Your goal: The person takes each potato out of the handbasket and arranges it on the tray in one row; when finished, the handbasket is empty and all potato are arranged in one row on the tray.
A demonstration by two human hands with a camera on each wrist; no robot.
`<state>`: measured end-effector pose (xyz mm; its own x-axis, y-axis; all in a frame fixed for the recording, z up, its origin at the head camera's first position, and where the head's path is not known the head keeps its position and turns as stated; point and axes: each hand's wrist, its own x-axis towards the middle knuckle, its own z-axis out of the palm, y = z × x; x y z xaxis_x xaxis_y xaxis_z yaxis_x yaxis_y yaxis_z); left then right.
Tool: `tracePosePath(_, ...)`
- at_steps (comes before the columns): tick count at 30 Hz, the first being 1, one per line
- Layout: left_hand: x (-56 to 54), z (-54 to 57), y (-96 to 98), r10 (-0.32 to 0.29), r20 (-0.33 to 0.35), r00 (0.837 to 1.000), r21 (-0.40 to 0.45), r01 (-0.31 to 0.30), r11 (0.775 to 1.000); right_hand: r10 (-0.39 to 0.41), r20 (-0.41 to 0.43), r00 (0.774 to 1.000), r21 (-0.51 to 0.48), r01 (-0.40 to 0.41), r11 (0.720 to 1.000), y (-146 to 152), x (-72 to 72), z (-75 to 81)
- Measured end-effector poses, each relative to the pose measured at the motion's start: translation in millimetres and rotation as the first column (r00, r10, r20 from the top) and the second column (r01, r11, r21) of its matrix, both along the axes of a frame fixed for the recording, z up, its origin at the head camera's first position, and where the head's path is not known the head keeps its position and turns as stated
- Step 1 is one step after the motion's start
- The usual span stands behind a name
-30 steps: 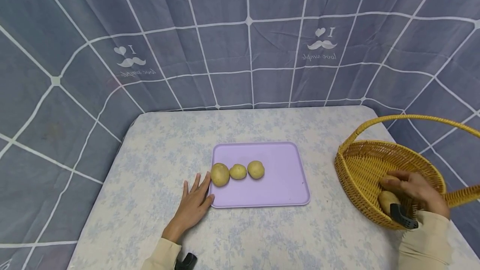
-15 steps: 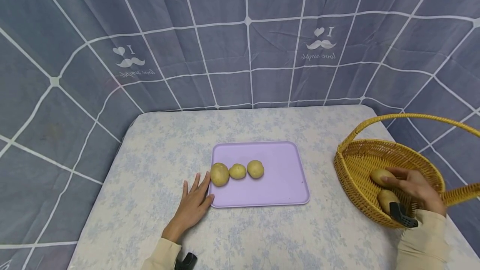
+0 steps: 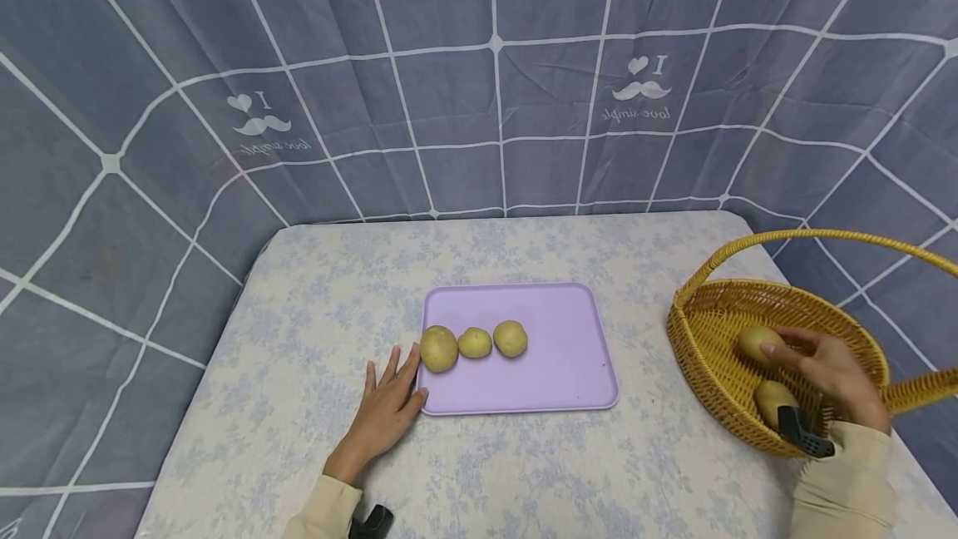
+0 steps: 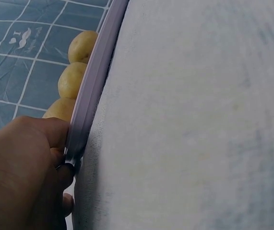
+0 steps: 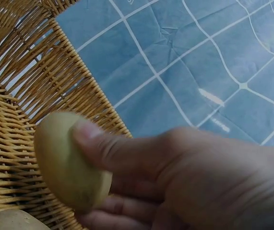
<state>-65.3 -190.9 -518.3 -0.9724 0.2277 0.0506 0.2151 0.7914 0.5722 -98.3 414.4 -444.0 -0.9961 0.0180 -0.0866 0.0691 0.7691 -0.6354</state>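
Inside the yellow wicker basket (image 3: pixel 718 393), my right hand (image 3: pixel 834 368) pinches a potato (image 5: pixel 69 160) between thumb and fingers. Another potato (image 3: pixel 775 403) lies in the basket below that hand, partly covered by the black wrist strap. At the left, my left hand (image 3: pixel 385 414) rests with spread fingers against the left edge of the lilac tray (image 3: pixel 554 373). On the tray sit three potatoes in a row: a large one (image 3: pixel 438 348) close to my left fingertips, a small one (image 3: pixel 475 343) and a medium one (image 3: pixel 511 338).
The basket's tall handle (image 3: pixel 831 234) arches over its opening. A pale flowered cloth (image 3: pixel 524 481) covers the table. Behind and at both sides hangs a grey-blue curtain (image 3: pixel 449 106) with white lines.
My right hand has drawn a potato slightly left within the basket and turned it, so more of it shows. My left hand and the tray's potatoes have stayed put.
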Motion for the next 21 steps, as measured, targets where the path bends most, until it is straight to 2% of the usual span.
tracePosePath(5, 0.3, -0.1, -0.4, -0.002, -0.029, 1.0, 0.002, 0.002, 1.0, -0.034, -0.038, 0.999, -0.064, 0.032, 0.997, -5.2, -1.2, 8.7)
tracePosePath(11, 0.0, -0.2, -0.5, 0.0, -0.016, 1.0, -0.009, 0.0, 1.0, -0.035, -0.13, 0.991, -0.132, 0.018, 0.991, -16.1, -0.1, 22.5)
tracePosePath(14, 0.1, 0.0, -0.6, -0.001, -0.023, 1.0, -0.011, 0.001, 1.0, -0.051, -0.142, 0.988, -0.174, 0.026, 0.984, -23.8, 1.8, 30.6)
tracePosePath(19, 0.1, 1.2, -0.1, -0.001, -0.012, 1.0, -0.013, 0.001, 1.0, -0.074, -0.161, 0.984, -0.289, 0.024, 0.957, -42.6, 5.6, 45.5)
tracePosePath(21, 0.1, 1.2, 0.2, -0.001, -0.004, 1.0, -0.015, 0.001, 1.0, -0.064, -0.198, 0.978, -0.324, -0.003, 0.946, -53.7, 5.7, 49.6)
